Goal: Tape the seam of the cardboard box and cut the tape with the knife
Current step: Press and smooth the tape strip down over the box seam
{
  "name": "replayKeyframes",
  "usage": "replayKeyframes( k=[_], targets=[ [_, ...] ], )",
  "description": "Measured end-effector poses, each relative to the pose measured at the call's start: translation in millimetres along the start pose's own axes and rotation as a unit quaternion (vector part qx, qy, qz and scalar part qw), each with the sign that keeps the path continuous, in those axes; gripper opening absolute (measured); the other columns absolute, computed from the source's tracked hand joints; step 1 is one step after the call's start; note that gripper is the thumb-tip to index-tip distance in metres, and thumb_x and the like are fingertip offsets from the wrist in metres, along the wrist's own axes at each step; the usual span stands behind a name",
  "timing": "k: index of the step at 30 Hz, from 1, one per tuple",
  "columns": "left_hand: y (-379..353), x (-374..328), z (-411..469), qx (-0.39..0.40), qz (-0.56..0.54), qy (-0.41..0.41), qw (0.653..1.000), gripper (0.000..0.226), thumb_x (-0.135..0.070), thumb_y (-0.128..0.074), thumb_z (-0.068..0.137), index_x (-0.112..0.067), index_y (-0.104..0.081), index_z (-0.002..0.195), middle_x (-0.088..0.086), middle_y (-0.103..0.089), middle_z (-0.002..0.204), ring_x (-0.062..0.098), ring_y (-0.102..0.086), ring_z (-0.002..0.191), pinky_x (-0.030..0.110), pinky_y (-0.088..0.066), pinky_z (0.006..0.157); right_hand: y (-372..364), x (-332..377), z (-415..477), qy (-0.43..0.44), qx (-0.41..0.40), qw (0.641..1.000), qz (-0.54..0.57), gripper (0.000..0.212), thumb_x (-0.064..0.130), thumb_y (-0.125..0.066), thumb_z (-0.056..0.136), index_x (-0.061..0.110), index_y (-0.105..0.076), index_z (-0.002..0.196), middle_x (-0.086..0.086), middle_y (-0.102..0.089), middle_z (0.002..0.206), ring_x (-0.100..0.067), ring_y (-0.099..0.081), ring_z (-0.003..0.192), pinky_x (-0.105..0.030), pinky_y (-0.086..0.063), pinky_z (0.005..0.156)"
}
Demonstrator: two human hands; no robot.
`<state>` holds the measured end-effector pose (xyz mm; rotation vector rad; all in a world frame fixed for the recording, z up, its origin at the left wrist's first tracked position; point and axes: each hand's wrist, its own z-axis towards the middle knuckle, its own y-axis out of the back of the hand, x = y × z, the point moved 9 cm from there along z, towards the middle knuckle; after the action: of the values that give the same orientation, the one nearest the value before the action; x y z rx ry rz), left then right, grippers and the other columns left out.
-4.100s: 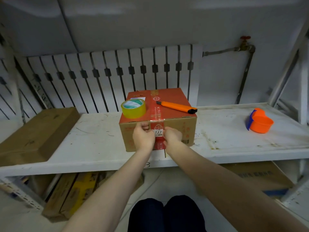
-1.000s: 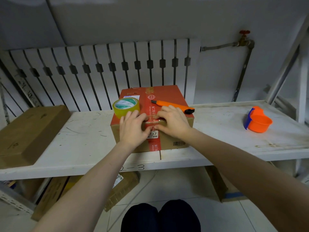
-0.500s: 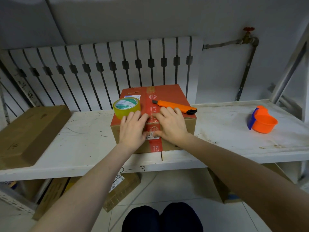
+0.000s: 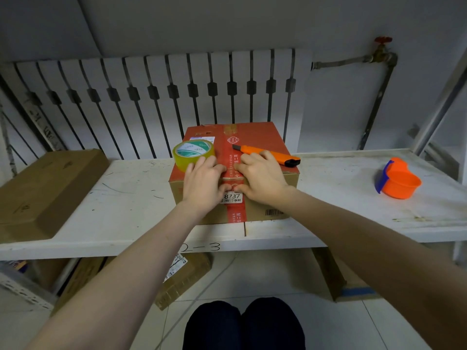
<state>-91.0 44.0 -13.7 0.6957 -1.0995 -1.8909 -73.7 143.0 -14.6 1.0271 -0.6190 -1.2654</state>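
Observation:
A cardboard box (image 4: 255,137) with a red top stands on the white shelf (image 4: 121,205). A red strip runs down its middle seam and over the front face. My left hand (image 4: 202,184) and my right hand (image 4: 260,178) lie flat over the front top edge, one on each side of the seam, thumbs nearly touching on the front. Neither hand grips anything. A yellowish tape roll (image 4: 193,154) sits on the box top just beyond my left fingers. An orange utility knife (image 4: 267,155) lies on the top, beyond my right fingers.
A flat brown carton (image 4: 43,190) lies at the shelf's left end. An orange cup with a blue handle (image 4: 396,181) stands at the right. A white railing panel and a pipe with a red tap are behind. Cartons lie on the floor under the shelf.
My hands rose from the box's front face to its top front edge and now press flat there. The tape roll and the knife have not moved.

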Motion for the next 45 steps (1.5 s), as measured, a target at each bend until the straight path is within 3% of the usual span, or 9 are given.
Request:
replayKeyframes(
  k=[5,9,14,18,22,28,35,40,45],
  targets=[
    [0,0,0,0.006,0.01,-0.01,1.0,0.047,-0.042,-0.065,0.081,-0.022,-0.058,0.122,-0.001,-0.054,0.114,0.02,-0.044,0.114,0.036,-0.034,0.096,0,1,-5,-0.004,-0.03,1.0,0.006,0.054,0.048,-0.067,0.076,0.014,-0.063,0.117,-0.003,-0.063,0.105,-0.026,-0.058,0.098,-0.039,-0.04,0.085],
    [1,1,2,0.038,0.023,-0.023,0.999,0.055,-0.039,-0.069,0.078,-0.023,-0.055,0.128,-0.002,-0.053,0.119,0.02,-0.044,0.117,0.037,-0.032,0.098,-2,-5,-12,0.0,-0.018,1.0,-0.02,0.063,0.049,-0.064,0.079,0.012,-0.053,0.129,-0.005,-0.059,0.117,-0.026,-0.056,0.106,-0.041,-0.039,0.091],
    [1,0,4,0.033,0.023,-0.021,0.999,0.053,-0.035,-0.071,0.076,-0.021,-0.057,0.125,-0.003,-0.054,0.119,0.019,-0.045,0.116,0.036,-0.032,0.099,-3,-15,-18,-0.048,-0.045,0.998,0.009,0.057,0.047,-0.071,0.074,0.016,-0.061,0.12,-0.002,-0.063,0.108,-0.025,-0.058,0.096,-0.04,-0.042,0.084],
    [-2,0,-1,0.032,0.014,-0.022,0.999,0.054,-0.036,-0.068,0.077,-0.02,-0.055,0.127,-0.002,-0.053,0.118,0.02,-0.044,0.115,0.036,-0.033,0.097,-3,-13,-18,-0.051,-0.027,0.998,0.019,0.058,0.049,-0.063,0.079,0.017,-0.054,0.126,-0.001,-0.057,0.119,-0.023,-0.051,0.107,-0.039,-0.037,0.091],
    [-1,3,-5,0.036,0.007,-0.028,0.999,0.057,-0.043,-0.066,0.078,-0.02,-0.053,0.129,-0.002,-0.052,0.118,0.019,-0.044,0.115,0.037,-0.032,0.098,-1,-5,-13,-0.062,-0.022,0.998,-0.013,0.067,0.065,-0.058,0.072,0.017,-0.056,0.119,-0.003,-0.057,0.112,-0.024,-0.053,0.101,-0.042,-0.039,0.088],
    [2,-2,4,0.024,0.009,-0.02,0.999,0.047,-0.035,-0.068,0.079,-0.019,-0.058,0.122,-0.003,-0.056,0.116,0.019,-0.044,0.114,0.034,-0.032,0.096,0,-4,-14,-0.072,-0.086,0.994,0.012,0.05,0.052,-0.069,0.072,0.016,-0.064,0.106,-0.004,-0.062,0.101,-0.026,-0.056,0.093,-0.04,-0.042,0.081],
    [2,2,-5,0.012,-0.008,-0.016,1.0,0.047,-0.033,-0.062,0.083,-0.022,-0.055,0.128,0.0,-0.057,0.115,0.021,-0.049,0.112,0.036,-0.034,0.095,2,2,14,0.019,0.067,0.997,0.028,0.059,0.053,-0.064,0.077,0.022,-0.05,0.125,0.001,-0.053,0.123,-0.021,-0.049,0.114,-0.039,-0.035,0.096],
    [9,15,-16,-0.03,-0.063,0.0,0.998,0.032,-0.019,-0.059,0.084,-0.022,-0.067,0.115,-0.003,-0.07,0.11,0.019,-0.06,0.107,0.036,-0.032,0.096,-1,13,11,0.035,0.051,0.997,0.042,0.049,0.04,-0.062,0.084,0.025,-0.052,0.13,0.003,-0.054,0.118,-0.018,-0.049,0.112,-0.035,-0.034,0.095],
    [15,9,-9,-0.03,-0.068,0.028,0.997,0.035,-0.011,-0.054,0.08,-0.018,-0.063,0.113,-0.001,-0.071,0.108,0.02,-0.063,0.106,0.034,-0.032,0.102,-5,15,7,0.024,0.057,0.998,0.031,0.053,0.037,-0.057,0.088,0.023,-0.043,0.137,0.0,-0.049,0.132,-0.021,-0.045,0.121,-0.037,-0.034,0.099]
  ],
)
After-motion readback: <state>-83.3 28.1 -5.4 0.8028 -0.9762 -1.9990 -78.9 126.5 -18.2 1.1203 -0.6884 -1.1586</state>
